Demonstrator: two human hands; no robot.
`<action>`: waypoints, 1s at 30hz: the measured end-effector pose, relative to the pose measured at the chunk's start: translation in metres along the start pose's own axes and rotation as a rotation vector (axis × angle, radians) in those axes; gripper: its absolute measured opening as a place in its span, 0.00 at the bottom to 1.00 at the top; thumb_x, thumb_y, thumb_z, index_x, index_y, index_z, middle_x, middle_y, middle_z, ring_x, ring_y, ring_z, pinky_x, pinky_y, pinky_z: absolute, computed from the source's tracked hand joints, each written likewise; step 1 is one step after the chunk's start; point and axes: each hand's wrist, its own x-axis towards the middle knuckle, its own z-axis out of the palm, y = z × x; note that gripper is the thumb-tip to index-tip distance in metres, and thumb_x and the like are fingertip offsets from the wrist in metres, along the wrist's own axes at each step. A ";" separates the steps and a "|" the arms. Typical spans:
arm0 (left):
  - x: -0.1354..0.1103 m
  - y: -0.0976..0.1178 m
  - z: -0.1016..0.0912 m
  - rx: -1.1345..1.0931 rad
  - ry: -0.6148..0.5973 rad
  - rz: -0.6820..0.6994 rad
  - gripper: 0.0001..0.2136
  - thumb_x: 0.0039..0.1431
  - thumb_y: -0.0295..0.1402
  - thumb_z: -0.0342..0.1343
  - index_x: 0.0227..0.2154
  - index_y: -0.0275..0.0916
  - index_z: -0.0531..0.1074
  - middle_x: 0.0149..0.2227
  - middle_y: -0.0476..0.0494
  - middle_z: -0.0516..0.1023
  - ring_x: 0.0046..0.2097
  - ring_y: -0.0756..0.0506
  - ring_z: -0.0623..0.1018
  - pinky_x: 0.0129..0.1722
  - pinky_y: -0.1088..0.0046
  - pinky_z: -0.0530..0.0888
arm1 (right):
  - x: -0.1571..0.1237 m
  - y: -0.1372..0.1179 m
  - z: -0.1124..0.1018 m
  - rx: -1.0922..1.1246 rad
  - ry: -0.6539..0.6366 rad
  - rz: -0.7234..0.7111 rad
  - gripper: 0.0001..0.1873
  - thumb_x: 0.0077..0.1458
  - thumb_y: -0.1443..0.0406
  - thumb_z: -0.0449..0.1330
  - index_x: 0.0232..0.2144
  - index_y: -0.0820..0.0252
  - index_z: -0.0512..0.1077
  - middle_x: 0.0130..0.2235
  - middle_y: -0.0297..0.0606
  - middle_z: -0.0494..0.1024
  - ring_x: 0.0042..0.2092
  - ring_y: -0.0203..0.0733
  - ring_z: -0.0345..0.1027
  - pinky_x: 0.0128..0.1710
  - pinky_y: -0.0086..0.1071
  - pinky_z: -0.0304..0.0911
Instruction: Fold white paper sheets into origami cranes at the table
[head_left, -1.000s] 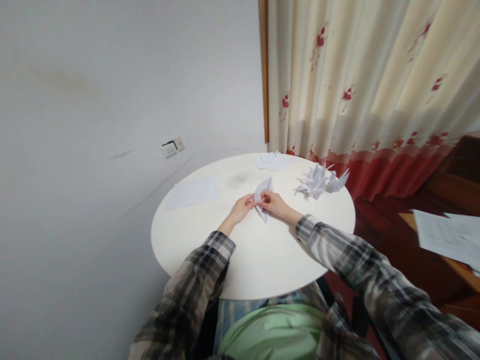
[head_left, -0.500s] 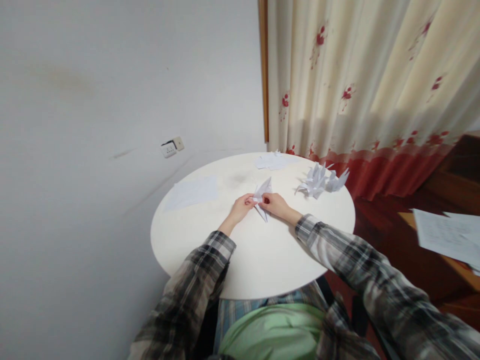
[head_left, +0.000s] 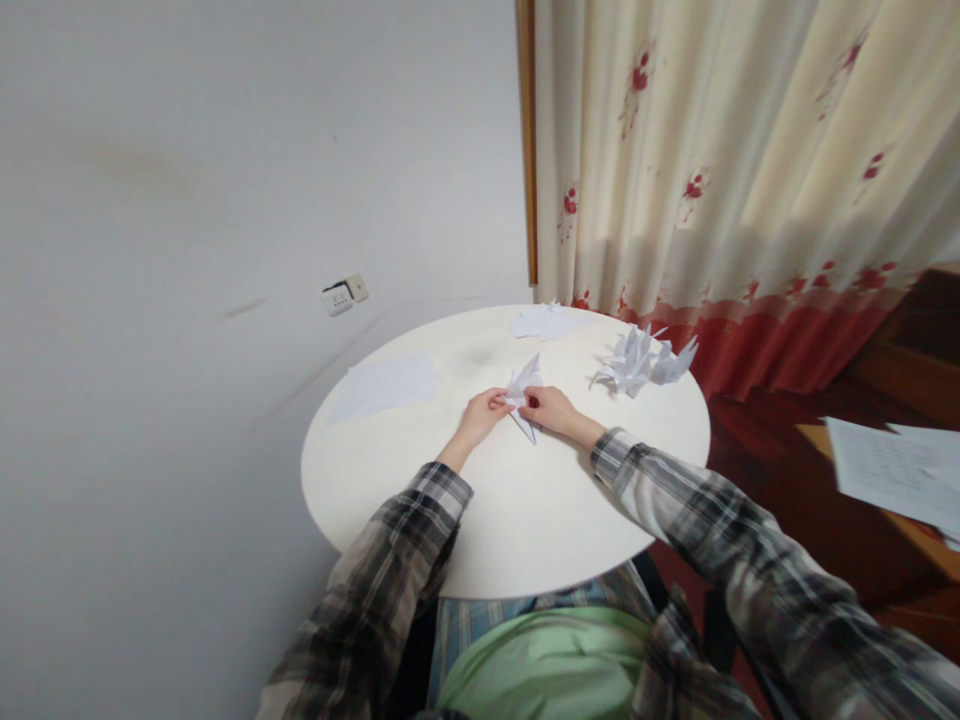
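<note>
A small folded white paper figure (head_left: 524, 385) with pointed flaps lies on the round white table (head_left: 525, 510), near its middle. My left hand (head_left: 485, 412) pinches its left side and my right hand (head_left: 550, 408) pinches its right side. Both hands rest on the tabletop with fingers closed on the paper. My sleeves are plaid.
A pile of finished folded paper figures (head_left: 642, 362) sits at the table's right rear. A flat white sheet (head_left: 384, 386) lies at the left, more white paper (head_left: 541, 321) at the far edge. A curtain (head_left: 735, 170) hangs behind. Papers (head_left: 892, 470) lie on a wooden surface at the right.
The paper figure's upper flap has narrowed and shifted slightly as my fingers worked it. Both hands stay in nearly the same spot.
</note>
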 end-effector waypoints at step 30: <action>-0.004 0.001 0.000 0.114 -0.105 0.093 0.20 0.44 0.33 0.59 0.41 0.34 0.65 0.25 0.54 0.67 0.25 0.54 0.66 0.27 0.78 0.65 | 0.002 0.004 0.004 -0.004 0.047 0.000 0.07 0.49 0.65 0.56 0.28 0.63 0.71 0.27 0.36 0.74 0.28 0.33 0.62 0.28 0.24 0.50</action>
